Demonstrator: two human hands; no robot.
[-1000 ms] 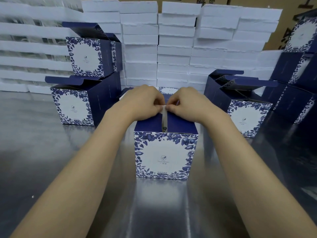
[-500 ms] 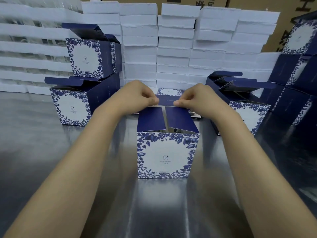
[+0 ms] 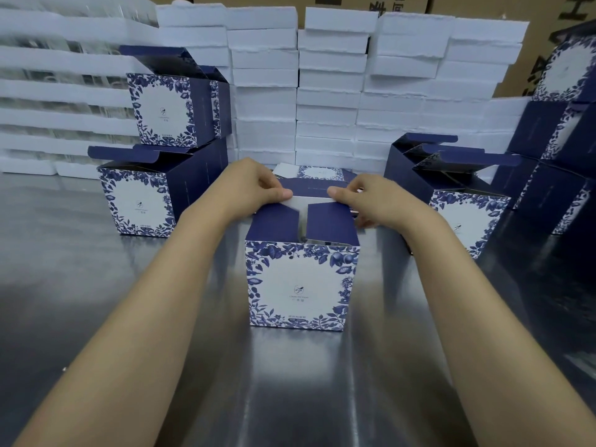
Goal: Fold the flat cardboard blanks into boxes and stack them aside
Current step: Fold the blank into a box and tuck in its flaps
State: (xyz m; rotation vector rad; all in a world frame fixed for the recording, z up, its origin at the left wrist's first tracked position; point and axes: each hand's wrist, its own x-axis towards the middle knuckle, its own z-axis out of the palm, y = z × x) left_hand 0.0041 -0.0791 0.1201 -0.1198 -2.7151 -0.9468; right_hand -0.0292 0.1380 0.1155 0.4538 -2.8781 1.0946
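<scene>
Hands (image 3: 248,185) (image 3: 377,201) farther apart on box (image 3: 300,285)

- Mostly hidden behind the left hand (image 3: 248,185) and right hand (image 3: 380,198), at 12 o'clock from the box (image 3: 301,285): flat blanks (image 3: 319,172).
- Too small to read: logo and print on the box front.
- Cut off by the right edge at 3 o'clock: stacked boxes (image 3: 548,130).
- Cut off by the top edge at 12 o'clock: lettering on brown cartons (image 3: 406,1).
</scene>
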